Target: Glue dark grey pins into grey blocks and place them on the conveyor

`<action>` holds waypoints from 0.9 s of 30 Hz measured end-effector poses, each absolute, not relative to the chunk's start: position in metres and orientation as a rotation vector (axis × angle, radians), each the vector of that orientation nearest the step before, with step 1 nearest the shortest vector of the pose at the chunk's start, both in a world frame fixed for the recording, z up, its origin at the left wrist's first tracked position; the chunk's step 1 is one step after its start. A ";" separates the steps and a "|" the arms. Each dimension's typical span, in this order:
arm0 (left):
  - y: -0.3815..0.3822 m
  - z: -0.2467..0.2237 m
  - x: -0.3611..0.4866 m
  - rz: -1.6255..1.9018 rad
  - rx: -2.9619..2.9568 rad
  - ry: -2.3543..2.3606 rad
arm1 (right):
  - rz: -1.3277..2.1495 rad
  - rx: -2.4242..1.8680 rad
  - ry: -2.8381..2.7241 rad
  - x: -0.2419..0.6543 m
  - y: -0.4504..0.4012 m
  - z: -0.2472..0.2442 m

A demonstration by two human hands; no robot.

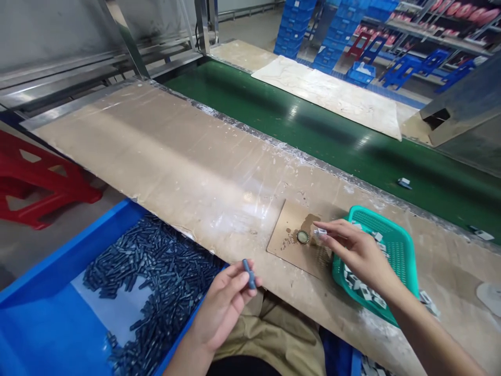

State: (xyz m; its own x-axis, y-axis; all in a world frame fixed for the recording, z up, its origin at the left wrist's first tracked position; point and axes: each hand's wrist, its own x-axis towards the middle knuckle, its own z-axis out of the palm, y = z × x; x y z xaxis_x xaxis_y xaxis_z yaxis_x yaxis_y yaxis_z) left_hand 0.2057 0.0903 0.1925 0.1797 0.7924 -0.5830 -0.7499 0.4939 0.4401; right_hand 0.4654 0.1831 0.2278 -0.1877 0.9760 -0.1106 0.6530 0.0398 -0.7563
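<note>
Between the thumb and fingers of my left hand is a dark blue stick-shaped plastic part, held over the table's near edge. My right hand pinches a small white block-shaped part beside the green basket's left rim. Under and left of that hand, a bottle cap lies on a wet-stained cardboard piece. The green basket holds several more white parts, partly covered by my right wrist. At lower left, a blue bin contains a heap of dark blue stick parts.
Beyond the table runs a green conveyor belt, carrying a joined white-and-blue piece. A white part lies right of the basket. A red stool stands at left; stacked blue crates are behind.
</note>
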 end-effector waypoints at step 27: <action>0.120 0.208 0.280 1.224 0.312 0.960 | 1.264 -1.632 -1.382 0.436 0.146 0.258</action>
State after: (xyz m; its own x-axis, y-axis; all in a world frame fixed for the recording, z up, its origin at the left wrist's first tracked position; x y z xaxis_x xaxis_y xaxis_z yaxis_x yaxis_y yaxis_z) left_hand 0.2805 0.1200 0.2083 0.0235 0.8925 -0.4504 -0.6507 0.3557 0.6709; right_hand 0.4364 0.1462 0.2583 -0.0184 0.9658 -0.2585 0.3439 -0.2366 -0.9087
